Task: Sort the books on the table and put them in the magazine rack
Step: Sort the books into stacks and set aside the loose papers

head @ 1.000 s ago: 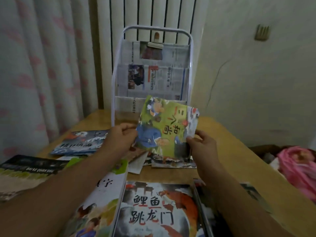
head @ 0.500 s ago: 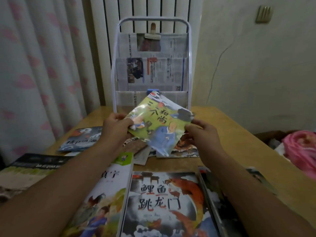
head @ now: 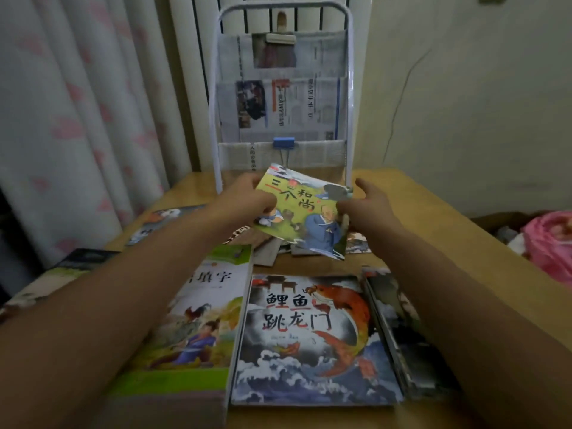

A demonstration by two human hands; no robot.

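I hold a small green picture book [head: 305, 212] above the table, in front of the white magazine rack [head: 216, 119]. My left hand [head: 247, 199] grips its left edge. My right hand [head: 368, 209] pinches its right edge with thumb and fingers spread. The book is tilted, cover facing me. Under it lie several small books [head: 356, 243]. Nearer to me lie a carp-cover book [head: 312, 342], a green-edged book [head: 198, 320] and a dark book [head: 399, 329] at the right.
The rack's pockets hold newspapers [head: 284, 106] and a blue binder clip [head: 283, 142]. More books [head: 161, 221] lie on the wooden table [head: 433, 230] at the left. Curtains hang at the left; a pink bag [head: 548, 243] sits at the right.
The green book has turned from nearly upright and rotated to flatter with its title readable, and moved slightly toward the rack. The view has tilted down.
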